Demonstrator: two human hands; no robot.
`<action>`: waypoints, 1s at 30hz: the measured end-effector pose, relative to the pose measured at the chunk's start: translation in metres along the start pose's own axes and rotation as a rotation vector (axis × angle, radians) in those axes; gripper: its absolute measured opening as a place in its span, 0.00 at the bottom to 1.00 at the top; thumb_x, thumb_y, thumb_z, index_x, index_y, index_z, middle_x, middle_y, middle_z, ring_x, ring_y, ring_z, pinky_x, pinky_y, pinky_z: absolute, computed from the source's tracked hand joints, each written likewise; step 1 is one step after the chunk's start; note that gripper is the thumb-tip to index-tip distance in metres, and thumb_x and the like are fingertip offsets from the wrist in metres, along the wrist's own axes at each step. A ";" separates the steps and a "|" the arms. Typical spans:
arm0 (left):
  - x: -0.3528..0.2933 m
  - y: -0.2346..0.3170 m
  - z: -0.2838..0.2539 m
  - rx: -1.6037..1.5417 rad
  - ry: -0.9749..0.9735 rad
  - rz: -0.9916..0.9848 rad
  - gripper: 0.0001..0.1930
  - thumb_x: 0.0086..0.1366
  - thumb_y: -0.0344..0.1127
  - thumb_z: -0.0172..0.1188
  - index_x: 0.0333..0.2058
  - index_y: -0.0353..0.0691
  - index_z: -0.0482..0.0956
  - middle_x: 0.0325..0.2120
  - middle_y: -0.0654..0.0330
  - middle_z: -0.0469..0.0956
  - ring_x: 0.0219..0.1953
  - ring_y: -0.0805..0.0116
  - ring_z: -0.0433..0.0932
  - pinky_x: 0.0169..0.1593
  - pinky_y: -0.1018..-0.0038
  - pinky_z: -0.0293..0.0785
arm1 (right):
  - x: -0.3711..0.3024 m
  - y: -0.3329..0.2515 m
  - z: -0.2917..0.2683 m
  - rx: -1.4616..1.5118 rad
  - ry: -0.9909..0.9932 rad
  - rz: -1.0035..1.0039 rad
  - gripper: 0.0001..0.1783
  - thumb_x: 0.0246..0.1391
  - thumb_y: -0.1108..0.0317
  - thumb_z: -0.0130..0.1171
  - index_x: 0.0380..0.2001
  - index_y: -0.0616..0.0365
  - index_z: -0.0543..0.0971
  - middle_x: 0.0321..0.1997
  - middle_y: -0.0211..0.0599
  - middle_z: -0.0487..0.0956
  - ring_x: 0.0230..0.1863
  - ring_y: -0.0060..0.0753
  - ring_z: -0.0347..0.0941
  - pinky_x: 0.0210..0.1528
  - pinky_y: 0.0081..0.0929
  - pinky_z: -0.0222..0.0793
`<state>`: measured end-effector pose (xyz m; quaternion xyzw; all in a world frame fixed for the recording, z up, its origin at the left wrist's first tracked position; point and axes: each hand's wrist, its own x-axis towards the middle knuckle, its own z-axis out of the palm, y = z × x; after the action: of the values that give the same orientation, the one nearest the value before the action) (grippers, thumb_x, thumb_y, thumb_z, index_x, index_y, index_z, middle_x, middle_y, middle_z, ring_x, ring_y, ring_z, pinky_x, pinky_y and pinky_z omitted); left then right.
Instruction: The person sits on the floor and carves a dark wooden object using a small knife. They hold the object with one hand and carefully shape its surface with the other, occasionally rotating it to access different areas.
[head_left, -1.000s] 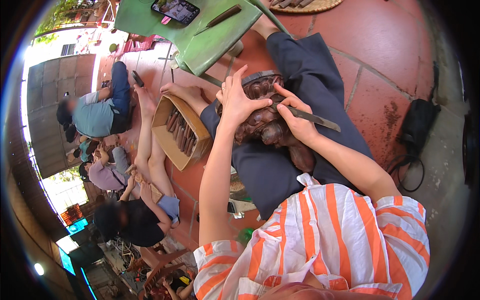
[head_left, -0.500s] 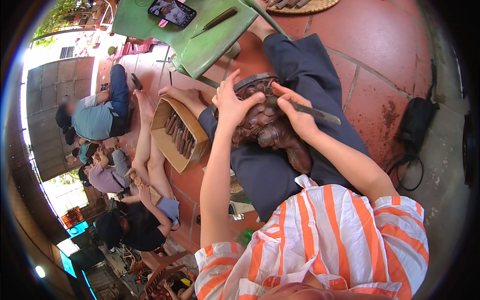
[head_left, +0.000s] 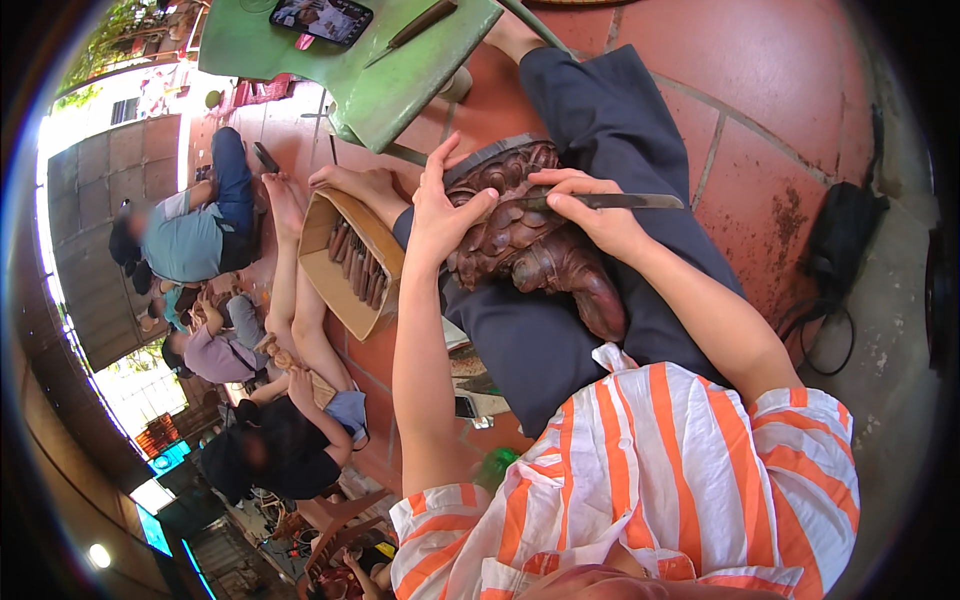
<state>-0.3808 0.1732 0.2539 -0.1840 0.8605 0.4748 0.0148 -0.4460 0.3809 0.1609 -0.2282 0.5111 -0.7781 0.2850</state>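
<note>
A dark reddish-brown wood carving (head_left: pixel 570 270) lies across my lap, with rounded, knobbly relief and a flat edge at its far end. My left hand (head_left: pixel 447 212) grips its left side, the thumb reaching over the carved surface. In my right hand (head_left: pixel 600 215) is a slim flat-bladed carving tool (head_left: pixel 640 201), held between thumb and fingers. Its bare metal length sticks out to the right, and its other end lies low over the carving near my left thumb. Whether that end touches the wood, I cannot tell.
A cardboard box (head_left: pixel 318 275) of wooden-handled tools stands to the left. Ahead, a green plastic surface (head_left: pixel 420 85) bears a phone (head_left: pixel 322 20) and a pointed tool (head_left: pixel 412 32). A black bag (head_left: pixel 845 235) lies at right. Several people sit on the left.
The tool in my right hand has swung from a slant to nearly level. My left thumb has drawn back a little to the left. The whole view has shifted slightly.
</note>
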 end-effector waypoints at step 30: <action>-0.001 0.014 0.012 0.418 0.101 0.083 0.46 0.41 0.44 0.76 0.61 0.43 0.65 0.52 0.55 0.70 0.55 0.56 0.68 0.61 0.61 0.59 | 0.026 0.006 -0.010 0.033 -0.201 0.062 0.13 0.57 0.66 0.59 0.41 0.61 0.83 0.46 0.39 0.82 0.47 0.27 0.75 0.54 0.26 0.67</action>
<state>-0.3865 0.1902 0.2583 -0.1649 0.9467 0.2766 -0.0104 -0.4701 0.3680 0.1536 -0.2843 0.4739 -0.7505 0.3624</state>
